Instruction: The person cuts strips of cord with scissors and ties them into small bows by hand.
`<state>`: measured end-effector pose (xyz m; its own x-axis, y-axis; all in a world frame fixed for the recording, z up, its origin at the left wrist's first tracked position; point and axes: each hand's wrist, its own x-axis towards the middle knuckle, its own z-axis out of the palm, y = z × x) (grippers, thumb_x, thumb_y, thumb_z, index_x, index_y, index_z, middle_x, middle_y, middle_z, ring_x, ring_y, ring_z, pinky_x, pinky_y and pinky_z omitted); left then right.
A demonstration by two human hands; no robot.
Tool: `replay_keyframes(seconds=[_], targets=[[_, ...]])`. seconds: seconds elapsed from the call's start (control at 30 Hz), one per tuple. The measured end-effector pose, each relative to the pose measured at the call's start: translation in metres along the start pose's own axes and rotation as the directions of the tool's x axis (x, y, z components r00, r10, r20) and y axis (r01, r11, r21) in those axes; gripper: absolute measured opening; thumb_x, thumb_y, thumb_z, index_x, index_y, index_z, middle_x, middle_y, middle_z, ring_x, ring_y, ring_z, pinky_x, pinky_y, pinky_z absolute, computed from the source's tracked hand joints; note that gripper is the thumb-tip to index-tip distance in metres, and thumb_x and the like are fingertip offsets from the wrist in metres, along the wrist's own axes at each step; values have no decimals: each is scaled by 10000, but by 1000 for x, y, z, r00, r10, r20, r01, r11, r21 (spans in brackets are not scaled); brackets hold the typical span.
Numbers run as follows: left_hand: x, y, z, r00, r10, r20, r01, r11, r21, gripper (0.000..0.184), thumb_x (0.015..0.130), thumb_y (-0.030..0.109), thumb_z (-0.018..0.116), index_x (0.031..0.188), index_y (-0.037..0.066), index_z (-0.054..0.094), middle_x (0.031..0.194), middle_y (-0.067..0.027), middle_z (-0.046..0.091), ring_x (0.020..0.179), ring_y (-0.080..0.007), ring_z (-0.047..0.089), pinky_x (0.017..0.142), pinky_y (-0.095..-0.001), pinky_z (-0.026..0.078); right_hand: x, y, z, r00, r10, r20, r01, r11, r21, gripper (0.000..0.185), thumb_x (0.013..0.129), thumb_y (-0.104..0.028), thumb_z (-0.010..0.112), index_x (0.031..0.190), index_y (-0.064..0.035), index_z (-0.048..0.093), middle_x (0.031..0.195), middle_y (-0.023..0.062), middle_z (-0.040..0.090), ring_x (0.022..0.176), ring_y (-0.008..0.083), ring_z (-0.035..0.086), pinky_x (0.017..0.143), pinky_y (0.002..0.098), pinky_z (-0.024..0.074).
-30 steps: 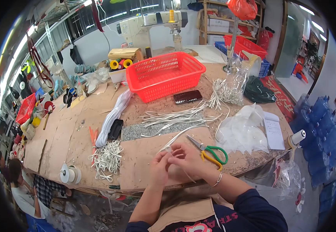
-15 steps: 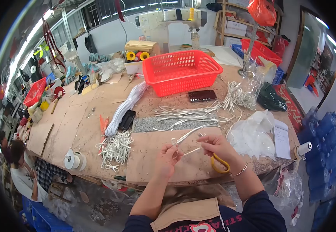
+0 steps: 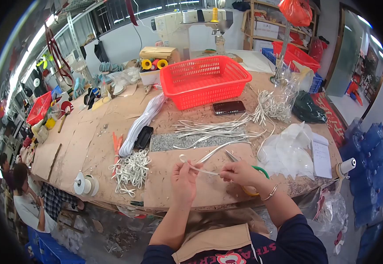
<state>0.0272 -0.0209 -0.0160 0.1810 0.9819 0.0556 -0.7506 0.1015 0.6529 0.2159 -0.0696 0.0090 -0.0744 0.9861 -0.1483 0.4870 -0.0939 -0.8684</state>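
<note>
A white cord (image 3: pixel 204 170) runs between my two hands above the brown board at the table's front. My left hand (image 3: pixel 184 179) pinches it near a small loop that sticks up over the fingertips. The cord's other end is in the closed fingers of my right hand (image 3: pixel 239 172). Under and beside my right hand lie scissors (image 3: pixel 262 171) with green and yellow handles, partly covered by it. Loose white cords (image 3: pixel 213 128) lie on a grey speckled slab (image 3: pixel 160 143) beyond my hands. A pile of looped white cords (image 3: pixel 132 171) is to the left.
A red basket (image 3: pixel 207 83) stands at the back, with a dark phone (image 3: pixel 229 108) before it. To the right are white sheeting (image 3: pixel 288 152), a notepad (image 3: pixel 321 158) and a thread cone (image 3: pixel 347 165). A spool (image 3: pixel 84 185) sits front left; a seated person (image 3: pixel 28 198) is beyond.
My hands were together a second ago; they have moved apart, with the cord now stretched between them. The small loop stands above my left fingers. The camera view has shifted.
</note>
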Motion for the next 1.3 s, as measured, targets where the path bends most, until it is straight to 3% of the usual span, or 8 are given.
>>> replay_keyframes(seconds=[0.13,0.2,0.33,0.5,0.87,1.07,1.13,1.3], targets=[[5,-2,-15,975,-176,133,50,764,643,69,854,93,513,879,38,545,770,-37,609,735,-118,580,687,-236,444,10,-14,-25,946,-232,-226,169,949,-267,135,749,-174,631,769,-41,628,646,59,592,597,178,570,565,299,456],[2,-4,-8,964,-229,132,65,688,722,85,849,95,523,889,26,553,756,-37,613,727,-103,573,669,-218,433,12,-31,-28,720,-686,-101,561,662,-497,105,712,-164,642,727,-62,625,662,68,569,630,232,558,574,333,456],[2,1,3,873,-450,189,98,541,835,124,835,89,544,909,-4,580,771,-44,623,715,-86,563,642,-205,426,23,-41,-19,591,-795,138,701,421,-576,90,684,-145,661,705,-69,618,673,63,555,644,244,546,594,325,452],[8,8,-5,804,-526,277,167,647,744,127,819,68,567,920,-4,598,776,-40,613,692,-78,554,632,-197,431,34,-23,-18,752,-658,-47,602,713,-360,61,722,-134,621,748,-80,630,728,80,576,710,266,561,614,348,459],[-3,-13,-2,939,-319,130,277,923,269,117,828,50,557,944,30,563,784,-11,562,638,-75,518,617,-191,434,14,-9,14,625,-758,-185,578,610,-543,96,753,-115,564,778,-23,555,837,93,563,826,274,527,705,367,424],[-2,-15,-14,951,-283,126,183,841,509,132,826,53,560,957,35,555,791,-8,563,656,-74,523,620,-198,437,0,-10,19,964,-264,-7,250,921,-300,107,791,-77,529,860,-19,586,839,115,585,720,291,554,650,353,442],[2,-9,-18,903,-415,111,376,888,264,125,829,54,552,953,37,561,798,-10,568,650,-73,520,611,-197,433,-6,-6,24,945,-244,-219,280,948,151,163,794,-44,541,944,-40,606,869,111,605,719,269,580,651,319,461],[-1,-5,-17,816,-541,203,522,841,145,111,834,52,535,941,36,561,799,-14,569,638,-76,516,593,-196,431,-5,5,25,734,-664,-141,658,747,-96,233,760,4,581,982,-59,612,872,87,612,784,226,597,686,295,474]])
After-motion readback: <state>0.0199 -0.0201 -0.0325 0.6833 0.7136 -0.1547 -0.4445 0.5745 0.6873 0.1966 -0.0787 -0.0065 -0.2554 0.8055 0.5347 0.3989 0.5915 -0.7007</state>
